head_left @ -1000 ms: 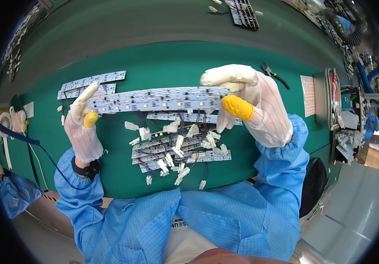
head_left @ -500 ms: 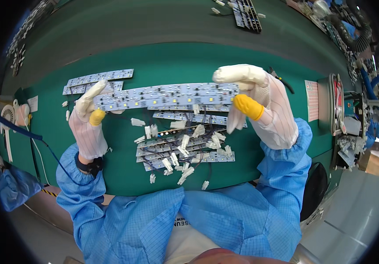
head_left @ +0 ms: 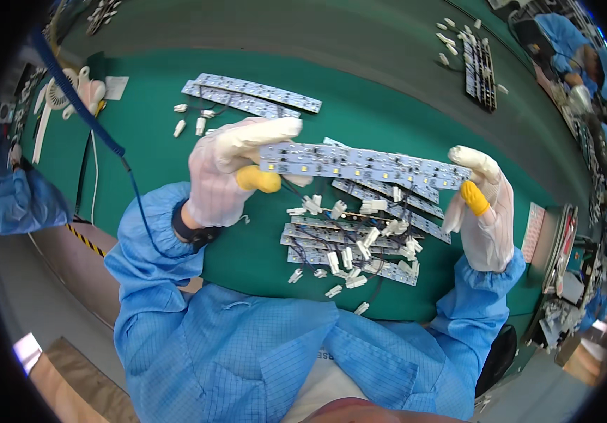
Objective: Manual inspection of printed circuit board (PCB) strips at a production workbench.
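Note:
A long, narrow LED circuit board (head_left: 360, 163) is held up between my two gloved hands, its face with small yellow LEDs showing. My left hand (head_left: 236, 158) pinches the left end, and my right hand (head_left: 483, 190) grips the right end. Both gloves are white with pink stripes, and each thumb wears a yellow finger cot. Below the held board lies a heap of similar LED boards (head_left: 310, 236) with wires and white connectors (head_left: 349, 259). The held board hides part of that heap.
Further LED boards (head_left: 254, 92) lie stacked at the back left of the green mat (head_left: 155, 92), with connectors beside them. A dark-edged stack (head_left: 480, 70) sits beyond it. A white fan (head_left: 60, 92) stands far left. A blue coiled cord (head_left: 88, 106) runs down to my left wrist. Another person (head_left: 585, 63) is at upper right.
My view has turned, so the bench appears shifted and tilted. The board still spans both hands and now slopes down to the right.

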